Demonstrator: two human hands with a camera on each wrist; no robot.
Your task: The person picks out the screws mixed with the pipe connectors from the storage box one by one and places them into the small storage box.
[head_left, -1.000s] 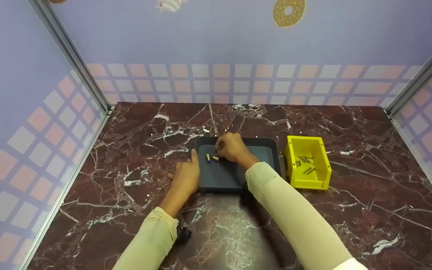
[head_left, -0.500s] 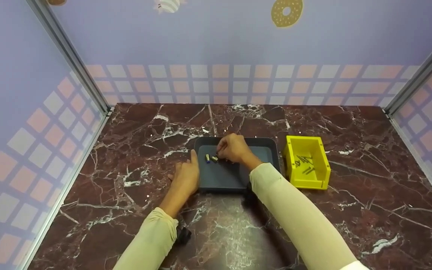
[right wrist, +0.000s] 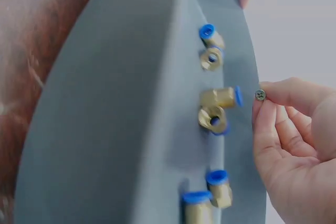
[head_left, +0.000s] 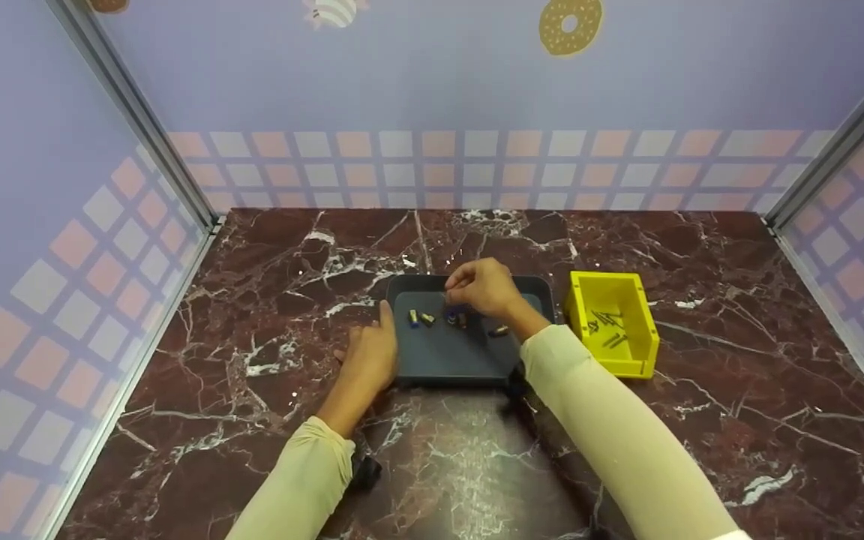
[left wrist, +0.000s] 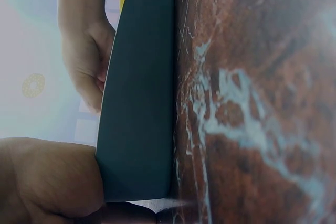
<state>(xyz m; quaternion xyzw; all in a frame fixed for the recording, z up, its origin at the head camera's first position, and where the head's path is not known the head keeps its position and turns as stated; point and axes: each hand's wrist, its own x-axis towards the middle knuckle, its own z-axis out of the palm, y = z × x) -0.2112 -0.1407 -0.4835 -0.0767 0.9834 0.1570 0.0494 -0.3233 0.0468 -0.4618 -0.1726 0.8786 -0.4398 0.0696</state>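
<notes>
My right hand (head_left: pixel 486 289) is above the far middle of a dark grey tray (head_left: pixel 439 360). In the right wrist view its thumb and index finger pinch a small screw (right wrist: pixel 260 95), its cross-slotted head facing the camera. Several brass push-fit fittings (right wrist: pixel 216 98) with blue collars lie in the tray, some in pairs and one fitting (head_left: pixel 499 331) apart to the right. My left hand (head_left: pixel 372 352) holds the tray's left side, one digit stretched along the rim. Its other fingers are mostly hidden.
Right of the tray stands a yellow open-fronted bin (head_left: pixel 646 330) with several loose screws (head_left: pixel 610 322) inside. Both rest on a dark red marbled table (head_left: pixel 289 270). Patterned panels (head_left: pixel 432 90) enclose the back and sides.
My right hand has lifted slightly and moved to the right, uncovering more fittings in the tray. The left hand and the tray keep their place.
</notes>
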